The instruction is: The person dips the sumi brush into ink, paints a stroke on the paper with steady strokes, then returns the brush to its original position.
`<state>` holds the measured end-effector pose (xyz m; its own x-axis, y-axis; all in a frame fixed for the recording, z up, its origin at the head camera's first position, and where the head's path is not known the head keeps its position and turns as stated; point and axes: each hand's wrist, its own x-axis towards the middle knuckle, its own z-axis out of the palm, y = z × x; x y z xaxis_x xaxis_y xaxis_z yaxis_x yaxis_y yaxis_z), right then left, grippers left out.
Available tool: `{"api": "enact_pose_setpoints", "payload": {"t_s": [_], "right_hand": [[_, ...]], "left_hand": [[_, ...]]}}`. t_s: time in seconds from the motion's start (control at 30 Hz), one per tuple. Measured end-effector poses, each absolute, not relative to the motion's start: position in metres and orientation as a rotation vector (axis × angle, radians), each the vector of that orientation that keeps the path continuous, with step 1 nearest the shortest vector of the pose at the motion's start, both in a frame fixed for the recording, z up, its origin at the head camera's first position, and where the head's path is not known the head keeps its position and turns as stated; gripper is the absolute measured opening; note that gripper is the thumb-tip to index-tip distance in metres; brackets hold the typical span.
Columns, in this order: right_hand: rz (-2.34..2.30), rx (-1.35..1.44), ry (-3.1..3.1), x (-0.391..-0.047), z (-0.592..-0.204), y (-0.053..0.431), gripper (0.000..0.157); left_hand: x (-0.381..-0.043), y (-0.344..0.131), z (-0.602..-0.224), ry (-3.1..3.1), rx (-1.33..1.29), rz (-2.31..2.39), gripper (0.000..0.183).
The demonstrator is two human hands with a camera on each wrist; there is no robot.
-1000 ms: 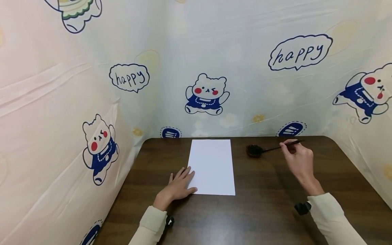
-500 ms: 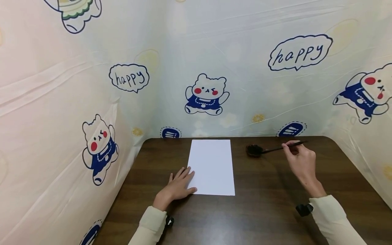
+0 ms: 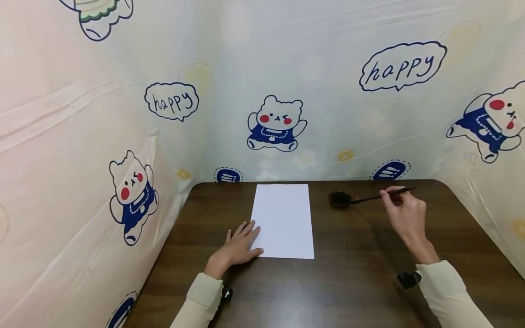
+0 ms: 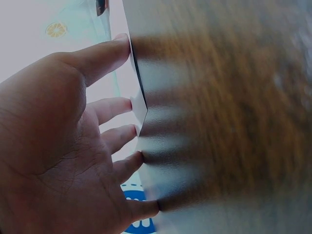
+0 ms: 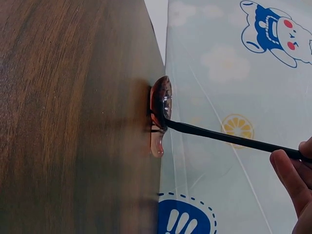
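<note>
A blank white sheet of paper [image 3: 283, 221] lies upright in front of the person on the brown table. The left hand [image 3: 238, 248] rests on its lower left edge, fingers spread and straight. In the left wrist view, the fingertips of that hand [image 4: 73, 141] meet the sheet and the table surface. The right hand [image 3: 407, 221] pinches a slim black brush [image 5: 219, 136] between thumb and fingers near its upper end. The brush slants down leftward, its tip inside a small amber see-through dish [image 5: 156, 145] of dark content. The dish's contents hide the tip.
The wooden table [image 3: 283, 291] has rounded far corners. A pale printed cloth [image 3: 279, 54] hangs behind it and along both sides. The dish stands to the right of the paper, near the table's far edge.
The right hand has moved slightly right, drawing the brush handle with it while the tip stays at the dish. The left hand and paper hold their place; the head view has tilted a little.
</note>
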<state>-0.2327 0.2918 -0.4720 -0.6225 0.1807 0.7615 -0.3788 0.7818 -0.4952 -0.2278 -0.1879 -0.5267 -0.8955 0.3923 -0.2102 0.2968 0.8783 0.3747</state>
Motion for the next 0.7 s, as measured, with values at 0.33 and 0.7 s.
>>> {"api": "enact_pose_setpoints", "payload": {"t_s": [0.33, 0.7], "right_hand": [[0.821, 0.145, -2.037, -0.233, -0.466, 0.292, 0.014], [0.893, 0.122, -2.041, -0.237, -0.468, 0.283, 0.017]], "left_hand": [[-0.226, -0.187, -0.525, 2.773, 0.516, 0.51, 0.079], [-0.225, -0.188, -0.524, 2.77, 0.525, 0.52, 0.079]]}}
